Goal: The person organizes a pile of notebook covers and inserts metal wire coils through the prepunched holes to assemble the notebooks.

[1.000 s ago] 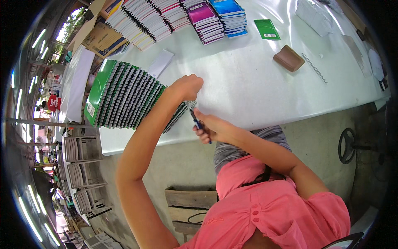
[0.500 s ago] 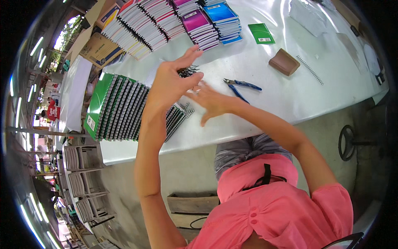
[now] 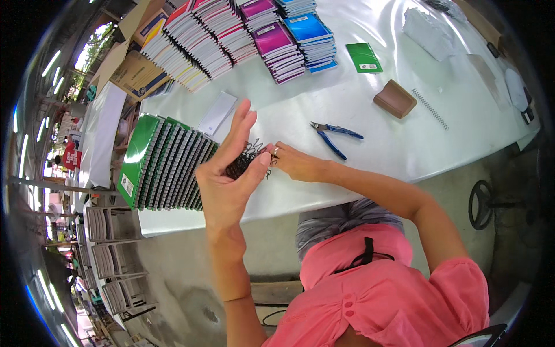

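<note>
A tangled bundle of black wire binding spirals (image 3: pixel 245 162) lies in the crook of my left hand (image 3: pixel 226 173), between the thumb and the raised, stretched fingers. My right hand (image 3: pixel 298 163) meets it from the right, its fingertips pinched together on the loose ends of the spirals by my left thumb. Just left of my hands, a leaning row of green spiral notebooks (image 3: pixel 165 165) stands with the bound edges up. Blue-handled cutting pliers (image 3: pixel 335 136) lie with jaws spread, right of my hands and touched by neither.
Stacks of red and yellow notebooks (image 3: pixel 202 43), purple notebooks (image 3: pixel 277 49) and blue notebooks (image 3: pixel 312 34) line the far side. A white pad (image 3: pixel 218 113), a green notebook (image 3: pixel 365 58), a brown block-like object (image 3: pixel 395 98) and a single spiral (image 3: pixel 430 109) lie around. Cardboard box (image 3: pixel 139 75) stands far left.
Both hands have come lower, toward the table's near edge. The right fingers have closed on the spirals, which now sit within my left hand. The white pad has come into sight.
</note>
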A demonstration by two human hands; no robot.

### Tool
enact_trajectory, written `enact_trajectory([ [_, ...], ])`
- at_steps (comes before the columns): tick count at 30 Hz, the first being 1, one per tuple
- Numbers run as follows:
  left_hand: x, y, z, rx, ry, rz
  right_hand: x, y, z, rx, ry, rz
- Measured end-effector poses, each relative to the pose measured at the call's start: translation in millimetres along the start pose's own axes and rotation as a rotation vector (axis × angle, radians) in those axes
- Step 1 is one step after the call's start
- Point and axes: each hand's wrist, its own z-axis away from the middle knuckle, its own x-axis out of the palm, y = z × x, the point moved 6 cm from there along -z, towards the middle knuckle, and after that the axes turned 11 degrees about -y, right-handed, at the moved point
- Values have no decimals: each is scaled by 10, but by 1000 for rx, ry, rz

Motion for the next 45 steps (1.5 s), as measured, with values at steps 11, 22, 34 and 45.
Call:
enact_trajectory([
  [11, 792, -838, -248, 173, 198, -628, -206, 251, 457, 153, 688, -2467],
  [22, 2014, -1195, -847, 274, -266, -673, -940, 607, 1663, 477, 1256, -2075],
  [34, 1666, -677, -425, 364, -89, -819, -2523, 1613, 2616, -98, 1843, -1897],
  [45, 409, -832, 1398, -273, 508, -1011, -4846, 3335, 3730, 961, 1684, -549],
])
